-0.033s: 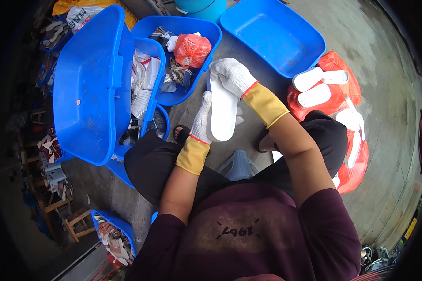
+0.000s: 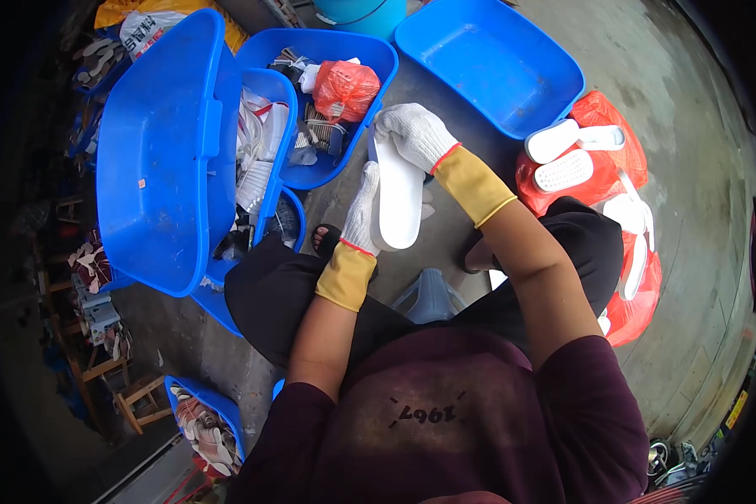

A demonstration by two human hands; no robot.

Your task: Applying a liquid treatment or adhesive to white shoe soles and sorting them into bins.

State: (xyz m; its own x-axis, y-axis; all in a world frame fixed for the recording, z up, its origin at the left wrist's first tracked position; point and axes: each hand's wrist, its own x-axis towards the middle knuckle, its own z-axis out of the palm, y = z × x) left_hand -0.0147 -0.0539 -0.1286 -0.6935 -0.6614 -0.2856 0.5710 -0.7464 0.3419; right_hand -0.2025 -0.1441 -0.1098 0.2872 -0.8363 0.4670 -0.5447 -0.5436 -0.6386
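A thick white shoe sole [image 2: 401, 202], long with rounded ends, is held lengthwise in front of me between both hands. My left hand [image 2: 364, 210], in a white knit glove with a yellow cuff, grips its left edge near the lower end. My right hand [image 2: 416, 134], gloved alike, curls over the far end, fingers closed on it and hiding that tip. To the right, white slippers or soles [image 2: 564, 170] lie on a red plastic bag [image 2: 596, 107]. Some look like slides; one has a dotted surface.
A blue tub [image 2: 487, 67] stands at far right. Another blue tub [image 2: 155, 185] rests tilted on its side at left, beside tubs holding white pieces [image 2: 260, 139] and a red bag bundle [image 2: 344, 91]. A grey-blue plastic stool [image 2: 430, 298] is between my legs. Lower left is a tub of soles [image 2: 206, 428].
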